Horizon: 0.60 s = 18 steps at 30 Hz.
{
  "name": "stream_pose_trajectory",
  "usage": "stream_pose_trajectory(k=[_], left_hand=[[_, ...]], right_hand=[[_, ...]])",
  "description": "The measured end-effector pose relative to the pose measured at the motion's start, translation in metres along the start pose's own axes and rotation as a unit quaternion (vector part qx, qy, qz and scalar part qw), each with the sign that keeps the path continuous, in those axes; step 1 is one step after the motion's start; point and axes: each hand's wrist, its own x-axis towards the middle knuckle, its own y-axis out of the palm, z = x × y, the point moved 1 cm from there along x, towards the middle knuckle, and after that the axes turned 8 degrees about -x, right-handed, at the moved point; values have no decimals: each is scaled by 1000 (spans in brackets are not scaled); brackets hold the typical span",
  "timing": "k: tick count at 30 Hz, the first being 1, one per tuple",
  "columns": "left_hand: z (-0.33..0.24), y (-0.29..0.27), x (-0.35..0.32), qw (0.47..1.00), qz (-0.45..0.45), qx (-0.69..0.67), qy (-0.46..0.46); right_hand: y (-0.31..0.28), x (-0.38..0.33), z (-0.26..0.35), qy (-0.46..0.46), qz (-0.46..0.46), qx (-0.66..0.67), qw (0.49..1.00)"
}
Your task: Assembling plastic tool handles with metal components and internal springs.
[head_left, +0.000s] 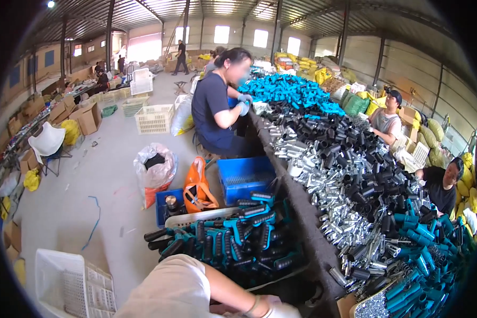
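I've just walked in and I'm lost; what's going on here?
The wearer's left hand shows only partly at the lower edge, so its grip is unclear. Teal-and-black handles lie in a pale crate nearby. A seated, gloved co-worker faces a table heaped with silvery parts, black parts and teal pieces.

Head-worn fisheye, facing forward and down — table (314, 238) close

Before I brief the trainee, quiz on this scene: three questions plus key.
1. True or false: the bright orange bag stands beside the larger blue plastic crate.
2. Which heap lies at the far end of the long dark table? A) silver metal tubes B) bright-blue plastic parts C) wooden blocks
3. What lies in the white-rimmed plastic basket beyond the wearer's left forearm?

Key: 1 true; 2 B; 3 teal-and-black handles.
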Motion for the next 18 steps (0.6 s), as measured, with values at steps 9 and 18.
stream_pose_trajectory(k=[9, 18], left_hand=[[1, 4, -18, 996, -4, 64, 58], [20, 46, -23, 956, -13, 42, 289]], right_hand=[[12, 7, -12, -64, 14, 92, 994], [11, 34, 38, 320, 30, 57, 945]])
